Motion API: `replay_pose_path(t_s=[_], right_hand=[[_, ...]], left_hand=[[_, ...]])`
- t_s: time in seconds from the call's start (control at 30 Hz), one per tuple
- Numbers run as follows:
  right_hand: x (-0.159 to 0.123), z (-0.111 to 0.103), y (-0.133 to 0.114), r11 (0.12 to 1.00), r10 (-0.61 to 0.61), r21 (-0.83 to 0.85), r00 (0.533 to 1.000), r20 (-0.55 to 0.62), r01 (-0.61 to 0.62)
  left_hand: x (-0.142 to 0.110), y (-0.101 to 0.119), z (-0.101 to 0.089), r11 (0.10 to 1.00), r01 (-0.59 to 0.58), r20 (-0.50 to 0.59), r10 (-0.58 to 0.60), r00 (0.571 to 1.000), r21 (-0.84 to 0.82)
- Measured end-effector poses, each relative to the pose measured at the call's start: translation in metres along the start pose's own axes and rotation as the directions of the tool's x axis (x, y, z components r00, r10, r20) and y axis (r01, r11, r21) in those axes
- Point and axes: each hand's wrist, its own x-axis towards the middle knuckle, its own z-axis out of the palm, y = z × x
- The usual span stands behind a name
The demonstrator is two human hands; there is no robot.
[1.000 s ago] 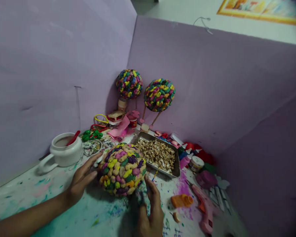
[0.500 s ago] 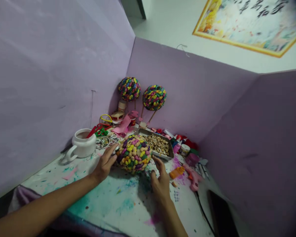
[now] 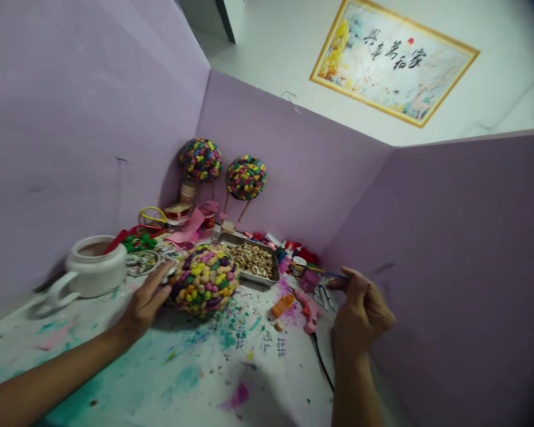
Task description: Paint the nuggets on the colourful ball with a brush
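Observation:
A ball covered in knobbly, peanut-like pieces (image 3: pixel 207 281) rests on the paint-stained table. Its pieces are yellow, purple, green, pink and some plain tan. My left hand (image 3: pixel 145 302) lies against the ball's left side with fingers stretched out, not wrapped round it. Off to the right, my right hand (image 3: pixel 364 308) is raised and pinches a thin paintbrush (image 3: pixel 331 273). The brush points left, over the small jars, apart from the ball. Just behind the ball stands a metal tray (image 3: pixel 273 279) of small shell-like pieces.
A white mug-shaped pot (image 3: pixel 97 276) stands at left. Two finished-looking colourful balls on sticks (image 3: pixel 245 178) lean by the back wall. An orange bottle (image 3: pixel 283 305), a pink glue gun (image 3: pixel 309 311) with a black cord and a purple jar (image 3: pixel 310 281) lie right. Purple walls enclose the table.
My right hand has moved away from the ball, up and right, and the brush now shows in it. My left hand stays at the ball. The view has swung right.

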Motion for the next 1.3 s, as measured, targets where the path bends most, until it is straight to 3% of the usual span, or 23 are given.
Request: replay_pose_path(t_s=[0.07, 0.17, 0.33, 0.53, 0.73, 0.97, 1.03, 1.2, 1.3], right_hand=[[0.023, -0.01, -0.003, 1.0, 0.012, 0.013, 0.995, -0.096, -0.011], [0.044, -0.021, -0.003, 1.0, 0.007, 0.013, 0.997, -0.073, -0.006], [0.053, -0.021, 0.01, 0.978, 0.06, -0.206, 0.982, 0.178, -0.023], [0.051, -0.008, 0.026, 0.945, 0.159, -0.328, 0.895, 0.417, -0.016], [0.047, -0.002, 0.035, 0.942, 0.241, -0.327, 0.832, 0.499, -0.077], [0.044, 0.006, 0.04, 0.932, 0.305, -0.346, 0.761, 0.573, -0.112], [0.043, 0.006, 0.04, 0.915, 0.368, -0.376, 0.689, 0.625, -0.147], [0.039, 0.009, 0.044, 0.867, 0.498, -0.469, 0.309, 0.81, -0.166], [0.036, 0.012, 0.052, 0.86, 0.507, -0.473, 0.227, 0.832, -0.19]], left_hand=[[0.0, -0.006, 0.001, 1.0, 0.0, -0.034, -0.001, 0.999, -0.016], [0.003, -0.018, -0.001, 1.0, 0.017, -0.065, -0.019, 0.998, -0.027], [0.005, -0.034, -0.006, 0.993, 0.115, -0.007, -0.115, 0.993, 0.033], [0.003, -0.041, -0.006, 0.977, 0.215, -0.076, -0.214, 0.974, 0.01], [0.005, -0.032, -0.011, 0.951, 0.31, -0.038, -0.31, 0.95, -0.001], [0.003, -0.009, -0.007, 0.951, 0.308, -0.051, -0.309, 0.95, -0.02], [0.003, -0.007, -0.006, 0.954, 0.3, -0.047, -0.3, 0.953, -0.013], [0.003, -0.004, -0.007, 0.955, 0.296, -0.041, -0.296, 0.954, -0.002], [0.003, -0.005, -0.007, 0.959, 0.284, -0.035, -0.283, 0.958, 0.012]])
